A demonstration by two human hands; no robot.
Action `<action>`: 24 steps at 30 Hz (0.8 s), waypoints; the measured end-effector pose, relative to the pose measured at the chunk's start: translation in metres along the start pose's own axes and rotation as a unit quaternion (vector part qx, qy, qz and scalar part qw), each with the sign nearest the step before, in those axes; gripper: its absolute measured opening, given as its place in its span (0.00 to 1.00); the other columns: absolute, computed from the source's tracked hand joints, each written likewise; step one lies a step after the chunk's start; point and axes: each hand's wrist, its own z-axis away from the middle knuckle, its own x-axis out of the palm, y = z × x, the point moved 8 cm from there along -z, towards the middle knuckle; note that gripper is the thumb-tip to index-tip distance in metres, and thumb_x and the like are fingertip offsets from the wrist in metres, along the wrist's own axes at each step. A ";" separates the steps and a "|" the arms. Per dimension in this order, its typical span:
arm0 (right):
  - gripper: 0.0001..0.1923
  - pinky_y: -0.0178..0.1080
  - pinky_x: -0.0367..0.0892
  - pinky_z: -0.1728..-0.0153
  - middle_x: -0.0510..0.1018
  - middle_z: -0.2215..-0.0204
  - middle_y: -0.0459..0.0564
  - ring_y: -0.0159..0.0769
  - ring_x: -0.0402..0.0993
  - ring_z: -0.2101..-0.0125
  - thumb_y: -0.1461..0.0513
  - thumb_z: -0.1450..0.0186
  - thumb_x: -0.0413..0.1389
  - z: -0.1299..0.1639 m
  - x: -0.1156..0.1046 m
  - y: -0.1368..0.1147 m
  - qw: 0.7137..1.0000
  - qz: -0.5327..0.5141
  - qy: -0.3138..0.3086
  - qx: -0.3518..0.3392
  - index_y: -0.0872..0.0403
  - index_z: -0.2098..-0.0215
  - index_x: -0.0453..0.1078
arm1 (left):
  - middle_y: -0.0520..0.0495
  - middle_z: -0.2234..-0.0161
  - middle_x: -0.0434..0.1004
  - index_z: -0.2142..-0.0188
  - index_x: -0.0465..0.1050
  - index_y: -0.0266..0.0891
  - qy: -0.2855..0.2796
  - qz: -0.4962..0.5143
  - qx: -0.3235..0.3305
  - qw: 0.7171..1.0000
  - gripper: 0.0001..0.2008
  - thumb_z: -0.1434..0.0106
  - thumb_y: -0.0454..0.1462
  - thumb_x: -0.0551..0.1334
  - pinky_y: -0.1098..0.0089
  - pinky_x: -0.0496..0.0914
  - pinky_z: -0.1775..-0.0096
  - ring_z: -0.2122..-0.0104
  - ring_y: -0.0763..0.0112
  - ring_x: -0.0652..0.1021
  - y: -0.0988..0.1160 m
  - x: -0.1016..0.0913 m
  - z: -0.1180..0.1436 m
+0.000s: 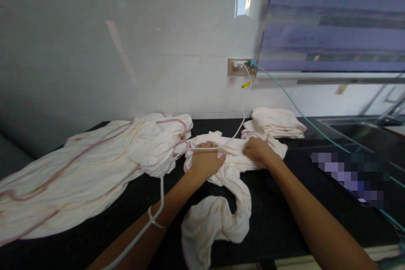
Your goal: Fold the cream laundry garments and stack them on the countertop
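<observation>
A crumpled pale pink cloth with a pink edge (232, 177) lies on the black countertop (284, 215) in front of me. My left hand (205, 161) presses on its upper left part, fingers curled into the fabric. My right hand (257, 149) grips the cloth's upper right part. The cloth's lower end trails toward the counter's near edge. A white cable (161, 194) runs from the wall socket over the cloth and across my left forearm.
A large heap of similar cloth (79, 168) spreads over the counter's left side. A folded stack (276, 123) sits at the back by the wall. A socket (238, 66) with a teal cable is on the wall. A sink (363, 128) lies at far right.
</observation>
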 end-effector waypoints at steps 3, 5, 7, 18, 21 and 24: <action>0.18 0.41 0.68 0.58 0.81 0.53 0.68 0.49 0.79 0.54 0.61 0.37 0.57 0.000 0.000 0.001 1.000 -0.007 0.009 0.017 0.63 0.52 0.77 | 0.33 0.41 0.73 0.48 0.77 0.39 -0.001 0.024 -0.017 1.000 0.21 0.36 0.49 0.63 0.47 0.62 0.41 0.40 0.43 0.69 -0.004 0.007 0.002; 0.19 0.40 0.67 0.57 0.80 0.53 0.68 0.49 0.78 0.53 0.61 0.38 0.58 -0.001 0.001 -0.001 1.000 -0.010 0.019 0.015 0.63 0.50 0.75 | 0.35 0.39 0.71 0.45 0.74 0.41 -0.023 0.044 -0.038 0.998 0.24 0.36 0.49 0.63 0.46 0.62 0.40 0.38 0.42 0.67 -0.008 0.015 0.004; 0.18 0.40 0.67 0.57 0.80 0.53 0.67 0.48 0.78 0.53 0.61 0.37 0.58 -0.001 0.002 -0.002 1.000 -0.010 0.023 0.009 0.62 0.51 0.75 | 0.35 0.40 0.71 0.43 0.73 0.40 -0.048 0.059 -0.028 0.997 0.24 0.34 0.49 0.62 0.47 0.63 0.40 0.38 0.43 0.68 -0.007 0.023 0.004; 0.13 0.33 0.59 0.65 0.79 0.64 0.52 0.35 0.72 0.65 0.64 0.35 0.56 0.010 -0.022 -0.047 0.974 -0.112 0.114 -0.163 0.58 0.52 0.69 | 0.37 0.41 0.73 0.46 0.72 0.42 -0.009 0.130 -0.006 0.991 0.21 0.37 0.43 0.64 0.53 0.65 0.40 0.36 0.45 0.67 -0.006 0.016 0.001; 0.06 0.33 0.58 0.65 0.78 0.67 0.50 0.33 0.70 0.68 0.65 0.36 0.57 0.014 -0.008 -0.067 0.964 -0.095 0.060 -0.239 0.57 0.60 0.72 | 0.35 0.38 0.69 0.43 0.70 0.40 0.006 0.137 0.003 0.991 0.22 0.37 0.40 0.63 0.49 0.62 0.38 0.35 0.45 0.65 -0.004 0.012 0.001; 0.05 0.34 0.59 0.64 0.78 0.67 0.51 0.34 0.69 0.68 0.66 0.37 0.58 0.012 0.005 -0.070 0.965 -0.072 0.029 -0.251 0.58 0.62 0.74 | 0.34 0.40 0.70 0.44 0.71 0.38 -0.002 0.137 0.030 0.990 0.21 0.36 0.40 0.61 0.49 0.64 0.38 0.37 0.46 0.68 -0.001 0.012 0.000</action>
